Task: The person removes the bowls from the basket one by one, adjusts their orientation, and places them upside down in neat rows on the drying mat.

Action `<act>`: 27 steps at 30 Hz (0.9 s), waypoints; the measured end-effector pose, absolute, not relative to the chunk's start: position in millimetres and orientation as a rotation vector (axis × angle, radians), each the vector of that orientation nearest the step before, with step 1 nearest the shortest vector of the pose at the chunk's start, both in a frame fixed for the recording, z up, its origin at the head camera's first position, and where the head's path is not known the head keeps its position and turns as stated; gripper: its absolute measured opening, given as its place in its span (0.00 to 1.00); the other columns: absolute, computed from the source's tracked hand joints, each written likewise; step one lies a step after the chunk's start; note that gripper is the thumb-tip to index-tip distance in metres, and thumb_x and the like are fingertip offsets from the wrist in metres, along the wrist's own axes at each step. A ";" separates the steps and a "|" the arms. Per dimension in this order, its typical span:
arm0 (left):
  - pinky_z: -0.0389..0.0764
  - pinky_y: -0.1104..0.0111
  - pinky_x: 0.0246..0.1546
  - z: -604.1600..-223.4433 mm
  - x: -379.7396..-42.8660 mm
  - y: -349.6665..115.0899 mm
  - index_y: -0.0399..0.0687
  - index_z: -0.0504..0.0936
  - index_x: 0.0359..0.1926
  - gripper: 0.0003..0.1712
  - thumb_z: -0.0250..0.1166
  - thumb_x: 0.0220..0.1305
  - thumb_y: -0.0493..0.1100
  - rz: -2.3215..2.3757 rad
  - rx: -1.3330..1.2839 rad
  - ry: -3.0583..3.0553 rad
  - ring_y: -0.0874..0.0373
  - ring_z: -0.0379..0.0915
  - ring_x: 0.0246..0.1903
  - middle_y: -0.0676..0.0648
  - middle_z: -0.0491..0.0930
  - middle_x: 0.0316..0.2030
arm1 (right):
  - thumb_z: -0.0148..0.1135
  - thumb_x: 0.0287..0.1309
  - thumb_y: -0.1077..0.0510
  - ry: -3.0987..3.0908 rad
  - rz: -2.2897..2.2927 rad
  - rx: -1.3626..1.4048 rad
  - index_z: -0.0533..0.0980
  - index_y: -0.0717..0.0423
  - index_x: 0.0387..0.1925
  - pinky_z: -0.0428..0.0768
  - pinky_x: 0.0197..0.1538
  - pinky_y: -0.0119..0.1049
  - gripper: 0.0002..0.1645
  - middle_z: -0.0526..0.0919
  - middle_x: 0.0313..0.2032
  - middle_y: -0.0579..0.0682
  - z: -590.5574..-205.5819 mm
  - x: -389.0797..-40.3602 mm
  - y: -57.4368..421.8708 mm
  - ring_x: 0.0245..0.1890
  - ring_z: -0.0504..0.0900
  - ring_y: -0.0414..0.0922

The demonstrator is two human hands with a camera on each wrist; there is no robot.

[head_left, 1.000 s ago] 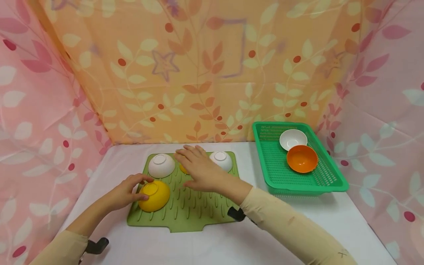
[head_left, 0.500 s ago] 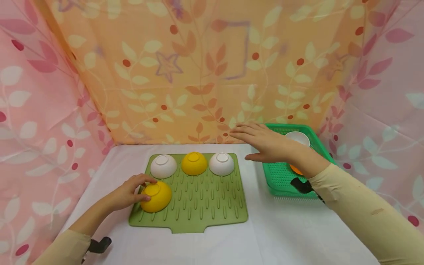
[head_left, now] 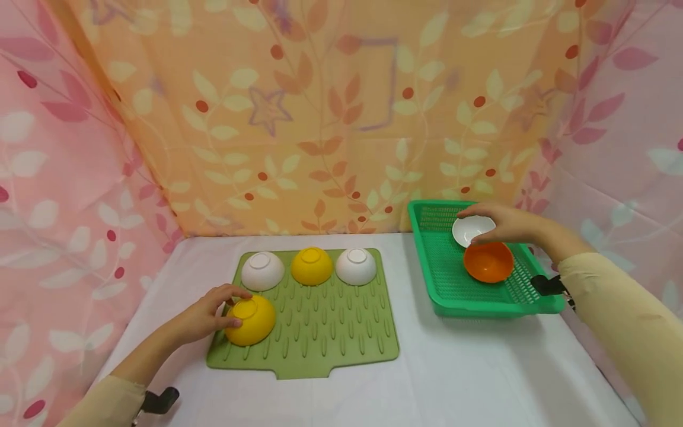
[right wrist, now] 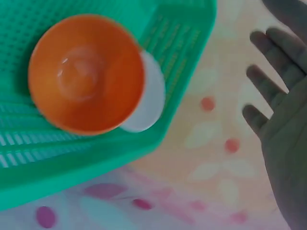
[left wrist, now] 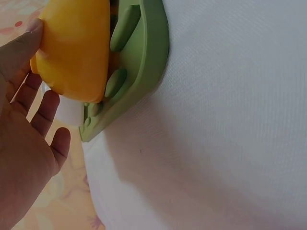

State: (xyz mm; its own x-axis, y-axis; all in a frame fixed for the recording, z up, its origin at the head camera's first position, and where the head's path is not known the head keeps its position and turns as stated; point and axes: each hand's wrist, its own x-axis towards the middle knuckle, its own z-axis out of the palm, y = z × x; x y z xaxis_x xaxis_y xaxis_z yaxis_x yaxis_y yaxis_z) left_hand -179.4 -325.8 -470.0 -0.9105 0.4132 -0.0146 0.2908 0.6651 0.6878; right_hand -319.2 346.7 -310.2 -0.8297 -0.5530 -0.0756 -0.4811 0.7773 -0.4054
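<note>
My left hand [head_left: 205, 316] holds an upturned yellow bowl [head_left: 255, 323] by its base, thumb and fingers bent over it; the left wrist view shows the thumb on the yellow wall [left wrist: 74, 48]. That bowl sits at the near left of a green ridged drying mat [head_left: 331, 332]. Behind it, along the mat's far edge, stand upturned bowls: white [head_left: 263, 273], yellow [head_left: 312, 268] and white [head_left: 356, 268]. Over the green basket [head_left: 434, 284], my right hand [head_left: 501, 222] hovers with fingers extended and nothing held. Inside are an upright orange bowl [head_left: 488, 264] and a white bowl [head_left: 469, 231], partly hidden.
The mat and basket stand on a white cloth-covered table [head_left: 427, 367]. An orange patterned curtain [head_left: 331, 148] rises behind, and pink patterned curtains [head_left: 69, 207] close in both sides. The orange bowl partly overlaps the white one in the basket.
My right hand has gone from above the mat rightward to above the basket, uncovering the middle yellow bowl. My left hand stays on the near yellow bowl.
</note>
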 end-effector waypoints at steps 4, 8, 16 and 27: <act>0.72 0.42 0.55 -474.2 -177.1 -325.2 0.59 0.76 0.63 0.28 0.73 0.63 0.51 1.088 0.582 2.691 0.48 0.67 0.53 0.48 0.74 0.60 | 0.77 0.56 0.48 2.724 -0.587 -0.681 0.75 0.51 0.68 0.65 0.66 0.71 0.39 0.72 0.69 0.61 -321.9 -321.8 370.0 0.71 0.64 0.65; 0.71 0.41 0.56 -476.8 -176.2 -326.3 0.59 0.76 0.62 0.28 0.74 0.62 0.50 1.091 0.571 2.691 0.49 0.67 0.53 0.49 0.74 0.60 | 0.78 0.53 0.46 2.655 -0.517 -0.602 0.72 0.52 0.70 0.66 0.64 0.73 0.45 0.67 0.71 0.66 -334.8 -322.2 378.6 0.70 0.61 0.70; 0.71 0.42 0.57 -478.8 -176.4 -326.0 0.60 0.76 0.63 0.29 0.74 0.62 0.52 1.086 0.552 2.698 0.48 0.67 0.54 0.49 0.74 0.61 | 0.80 0.50 0.55 2.535 -0.436 -0.516 0.62 0.59 0.76 0.67 0.64 0.72 0.55 0.58 0.74 0.72 -350.2 -321.5 387.2 0.70 0.54 0.75; 0.69 0.36 0.58 -473.0 -178.5 -325.8 0.60 0.76 0.64 0.30 0.74 0.62 0.52 1.098 0.523 2.704 0.46 0.66 0.54 0.48 0.73 0.61 | 0.84 0.42 0.57 2.549 -0.444 -0.512 0.54 0.59 0.79 0.68 0.62 0.72 0.67 0.51 0.75 0.71 -366.4 -328.1 398.9 0.70 0.51 0.75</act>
